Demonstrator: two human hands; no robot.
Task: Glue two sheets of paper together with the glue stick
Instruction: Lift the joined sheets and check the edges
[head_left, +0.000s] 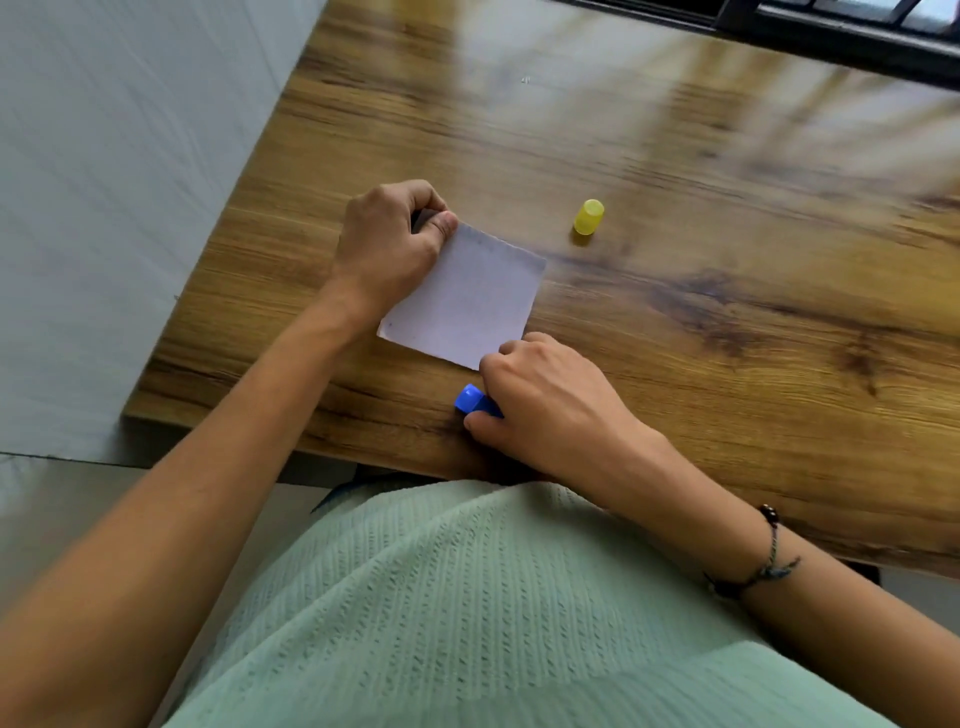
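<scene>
A square of white paper (467, 299) lies flat on the wooden table (675, 312); I cannot tell whether a second sheet lies under it. My left hand (389, 244) pinches its far left corner between thumb and fingers. My right hand (545, 405) is curled around a blue glue stick (474, 400), whose blue end pokes out to the left, while its fingertips touch the paper's near corner. The stick's yellow cap (588, 216) stands alone on the table, beyond the paper to the right.
The table's left edge (208, 249) runs diagonally beside a pale floor. A dark frame (831, 31) crosses the far right corner. My light green knitted top fills the lower view.
</scene>
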